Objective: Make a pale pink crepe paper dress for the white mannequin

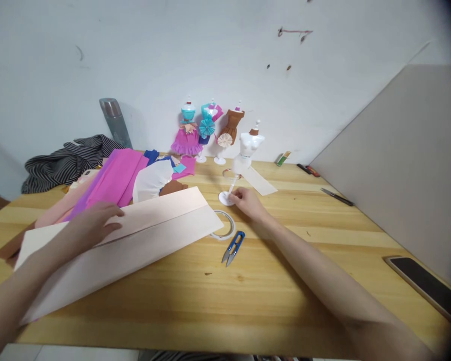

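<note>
The right hand (248, 202) pinched the mannequin base (224, 198), where tugging risked toppling (left hand (92, 225): loosely open, empty, over paper (156, 244)).

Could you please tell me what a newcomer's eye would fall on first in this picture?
Probably the three dressed mannequins near the wall, in turquoise, magenta and brown. Nearer, the right hand is at the base of a white mannequin, while the left hand is over a large pale sheet on the left.
</note>
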Tool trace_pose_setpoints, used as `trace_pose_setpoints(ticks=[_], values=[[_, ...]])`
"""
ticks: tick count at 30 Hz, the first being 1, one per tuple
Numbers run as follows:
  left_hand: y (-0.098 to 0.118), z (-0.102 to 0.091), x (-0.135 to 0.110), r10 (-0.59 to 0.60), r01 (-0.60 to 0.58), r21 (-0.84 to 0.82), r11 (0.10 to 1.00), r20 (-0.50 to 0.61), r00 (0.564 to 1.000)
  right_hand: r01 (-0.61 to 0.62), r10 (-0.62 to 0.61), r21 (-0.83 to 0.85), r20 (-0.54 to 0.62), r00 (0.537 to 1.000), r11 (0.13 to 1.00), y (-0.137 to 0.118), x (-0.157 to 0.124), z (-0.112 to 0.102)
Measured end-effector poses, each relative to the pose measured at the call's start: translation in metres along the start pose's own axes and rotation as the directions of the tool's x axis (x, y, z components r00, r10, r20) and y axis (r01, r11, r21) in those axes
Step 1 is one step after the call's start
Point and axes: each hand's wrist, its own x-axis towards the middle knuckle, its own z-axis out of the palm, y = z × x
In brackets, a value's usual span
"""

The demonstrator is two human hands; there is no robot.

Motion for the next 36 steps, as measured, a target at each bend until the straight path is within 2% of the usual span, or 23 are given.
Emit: trace_pose_setpoints(ticks=[3,7,10,16,20,22,25,28,30,36], values=[[0.029,0.006,0.004,0.12,-0.115,-0.078,0.99,0.064,0.991,0.01,-0.01,-0.055,0.005,1.0,0.998,-0.007,-0.023,0.0],[0.061,0.01,0.014,0.232,-0.216,-0.112,0.97,0.161,0.959,0.148,-0.138,-0.051,0.161,0.977,0.988,-0.02,-0.051,0.001],[0.076,0.015,0.019,0.264,-0.245,-0.11,0.963,0.207,0.942,0.208,-0.187,-0.069,0.232,0.955,0.976,-0.021,-0.059,-0.004],[0.084,0.021,0.028,0.242,-0.226,-0.093,0.97,0.231,0.942,0.218,-0.172,-0.194,0.227,0.958,0.956,-0.004,-0.054,-0.024],[0.084,0.019,0.035,0.24,-0.226,-0.088,0.97,0.241,0.94,0.249,-0.209,-0.25,0.176,0.962,0.936,-0.016,-0.059,-0.026],[0.085,0.018,0.038,0.244,-0.231,-0.083,0.969,0.246,0.938,0.341,-0.295,-0.22,0.216,0.931,0.914,-0.032,-0.065,-0.018],[0.086,0.017,0.041,0.253,-0.241,-0.077,0.967,0.259,0.932,0.498,-0.437,-0.157,0.307,0.845,0.853,-0.055,-0.071,-0.003],[0.086,0.016,0.042,0.262,-0.25,-0.078,0.965,0.267,0.927,0.656,-0.57,-0.173,0.367,0.735,0.735,-0.066,-0.07,0.009],[0.087,0.015,0.043,0.263,-0.251,-0.079,0.965,0.27,0.926,0.721,-0.625,-0.196,0.383,0.68,0.665,-0.066,-0.067,0.012],[0.089,0.012,0.044,0.241,-0.232,-0.064,0.971,0.256,0.936,0.774,-0.696,-0.272,0.337,0.634,0.572,-0.059,-0.065,0.019]])
